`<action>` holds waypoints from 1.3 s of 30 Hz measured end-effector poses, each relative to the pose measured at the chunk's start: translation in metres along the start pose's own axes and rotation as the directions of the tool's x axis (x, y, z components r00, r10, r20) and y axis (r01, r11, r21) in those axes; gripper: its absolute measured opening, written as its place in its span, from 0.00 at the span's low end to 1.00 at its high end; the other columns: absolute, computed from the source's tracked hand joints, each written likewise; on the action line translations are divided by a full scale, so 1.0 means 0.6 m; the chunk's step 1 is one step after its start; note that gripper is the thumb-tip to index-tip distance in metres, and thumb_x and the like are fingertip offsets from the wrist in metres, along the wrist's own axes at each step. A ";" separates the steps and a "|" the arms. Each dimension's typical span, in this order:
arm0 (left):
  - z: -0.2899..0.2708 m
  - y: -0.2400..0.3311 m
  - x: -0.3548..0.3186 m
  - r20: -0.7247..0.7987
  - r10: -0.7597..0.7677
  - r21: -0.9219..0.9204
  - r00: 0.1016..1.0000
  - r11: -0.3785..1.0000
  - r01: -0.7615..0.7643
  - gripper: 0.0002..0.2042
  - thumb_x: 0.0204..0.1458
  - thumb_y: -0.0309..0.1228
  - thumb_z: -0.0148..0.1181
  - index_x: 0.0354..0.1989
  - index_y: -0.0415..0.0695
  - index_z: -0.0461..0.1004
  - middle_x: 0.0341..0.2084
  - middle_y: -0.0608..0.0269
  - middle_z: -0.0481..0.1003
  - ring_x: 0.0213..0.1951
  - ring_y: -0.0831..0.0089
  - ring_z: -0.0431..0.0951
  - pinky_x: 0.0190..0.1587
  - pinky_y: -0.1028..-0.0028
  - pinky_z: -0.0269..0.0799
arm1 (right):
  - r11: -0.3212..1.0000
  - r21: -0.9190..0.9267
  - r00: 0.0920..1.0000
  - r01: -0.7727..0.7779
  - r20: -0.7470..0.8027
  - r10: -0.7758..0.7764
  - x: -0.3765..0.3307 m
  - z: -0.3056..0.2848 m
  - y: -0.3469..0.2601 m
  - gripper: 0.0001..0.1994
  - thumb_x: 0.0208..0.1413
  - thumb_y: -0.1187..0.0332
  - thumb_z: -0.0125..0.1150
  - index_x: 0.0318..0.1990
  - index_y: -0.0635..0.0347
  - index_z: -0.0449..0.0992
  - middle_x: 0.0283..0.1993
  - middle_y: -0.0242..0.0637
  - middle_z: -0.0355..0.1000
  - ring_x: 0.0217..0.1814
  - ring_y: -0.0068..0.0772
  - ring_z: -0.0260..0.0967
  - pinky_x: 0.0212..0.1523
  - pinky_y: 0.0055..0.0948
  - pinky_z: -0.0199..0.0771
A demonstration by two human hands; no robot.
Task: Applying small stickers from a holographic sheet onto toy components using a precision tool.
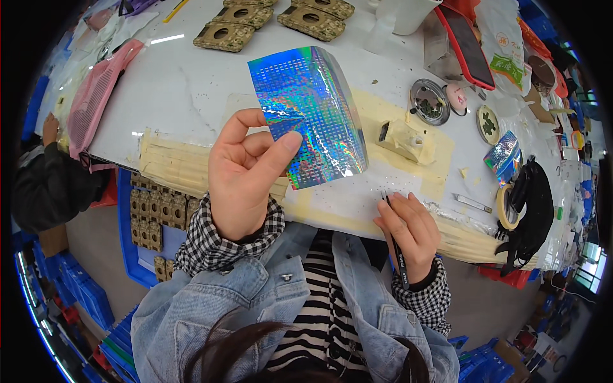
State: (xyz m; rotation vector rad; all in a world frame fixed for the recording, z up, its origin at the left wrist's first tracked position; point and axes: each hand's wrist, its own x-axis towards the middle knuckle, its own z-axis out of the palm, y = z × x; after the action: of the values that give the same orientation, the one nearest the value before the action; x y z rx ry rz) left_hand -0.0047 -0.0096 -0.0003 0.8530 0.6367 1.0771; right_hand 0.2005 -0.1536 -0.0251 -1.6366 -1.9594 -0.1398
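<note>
A shiny blue holographic sticker sheet (pixel 319 108) with rows of tiny marks is pinched at its left edge by my left hand (pixel 246 169), raised over the table. Its far side curls. My right hand (pixel 412 233) rests low by the table's front edge, its fingers round black tweezers (pixel 400 258) whose tips touch or hover over the tabletop. Tiny specks (pixel 373 186) lie scattered near those tips. Beyond the right hand stands a small block wrapped in yellow tape (pixel 407 142).
Camouflage-patterned hull-shaped parts (pixel 223 35) lie at the far side; more fill a blue crate (pixel 131 255) below left. A pink mesh basket (pixel 99 96) stands left, near another person's dark sleeve (pixel 57 185). Rightward are a round metal dish (pixel 429 102), red-cased phone (pixel 469 51), tape roll (pixel 511 207) and black strap bundle (pixel 533 217).
</note>
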 end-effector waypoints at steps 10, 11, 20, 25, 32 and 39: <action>-0.009 0.002 -0.001 -0.021 0.008 -0.014 1.000 1.000 -0.008 0.13 0.54 0.18 0.57 0.47 0.37 0.64 0.33 0.53 0.80 0.33 0.75 0.80 0.36 0.77 0.76 | 1.000 0.010 0.996 -0.019 0.087 0.018 0.033 0.015 0.001 0.14 0.40 0.75 0.68 0.39 0.60 0.78 0.41 0.40 0.76 0.50 0.44 0.71 0.55 0.47 0.72; -0.010 0.002 0.000 -0.028 0.009 -0.012 1.000 1.000 -0.009 0.13 0.54 0.18 0.57 0.47 0.37 0.64 0.33 0.53 0.80 0.33 0.75 0.80 0.36 0.77 0.76 | 0.999 0.016 0.994 -0.028 0.106 0.026 0.035 0.015 0.001 0.14 0.40 0.75 0.67 0.38 0.61 0.77 0.41 0.40 0.76 0.50 0.44 0.71 0.55 0.48 0.71; -0.014 0.002 0.001 -0.011 -0.002 -0.023 1.000 1.000 0.001 0.13 0.55 0.18 0.57 0.47 0.37 0.64 0.32 0.54 0.80 0.33 0.75 0.80 0.35 0.78 0.77 | 0.976 0.171 0.990 -0.133 0.075 0.122 0.045 0.004 0.002 0.12 0.40 0.82 0.65 0.35 0.62 0.75 0.37 0.42 0.76 0.47 0.45 0.71 0.58 0.48 0.68; -0.011 0.005 0.002 0.006 -0.042 -0.011 0.999 0.999 0.042 0.13 0.54 0.18 0.57 0.47 0.36 0.65 0.32 0.54 0.80 0.33 0.76 0.80 0.36 0.78 0.77 | 0.956 0.242 0.986 -0.167 0.017 0.168 0.040 -0.008 0.003 0.13 0.43 0.82 0.64 0.39 0.64 0.76 0.40 0.43 0.76 0.46 0.44 0.72 0.57 0.47 0.69; 0.002 0.002 -0.005 0.080 -0.127 0.034 0.989 0.992 0.125 0.13 0.54 0.18 0.57 0.46 0.35 0.64 0.34 0.55 0.80 0.36 0.77 0.80 0.41 0.80 0.75 | 0.903 0.427 0.998 -0.042 -0.017 0.054 0.080 -0.031 -0.040 0.23 0.45 0.70 0.70 0.50 0.65 0.73 0.48 0.42 0.76 0.51 0.42 0.72 0.56 0.43 0.72; 0.015 0.004 -0.017 0.149 -0.170 0.093 0.974 0.983 0.157 0.15 0.54 0.17 0.57 0.48 0.37 0.63 0.37 0.56 0.79 0.39 0.77 0.79 0.42 0.81 0.75 | 0.865 0.501 0.998 0.023 -0.060 0.008 0.110 -0.011 -0.050 0.24 0.43 0.74 0.71 0.51 0.65 0.73 0.47 0.42 0.76 0.52 0.42 0.73 0.56 0.43 0.72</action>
State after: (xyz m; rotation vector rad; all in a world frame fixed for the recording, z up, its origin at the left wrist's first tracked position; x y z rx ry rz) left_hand -0.0023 -0.0212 0.0073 0.9287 0.6102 0.8310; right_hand 0.1692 -0.1061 0.0208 -1.2610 -1.7621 0.2968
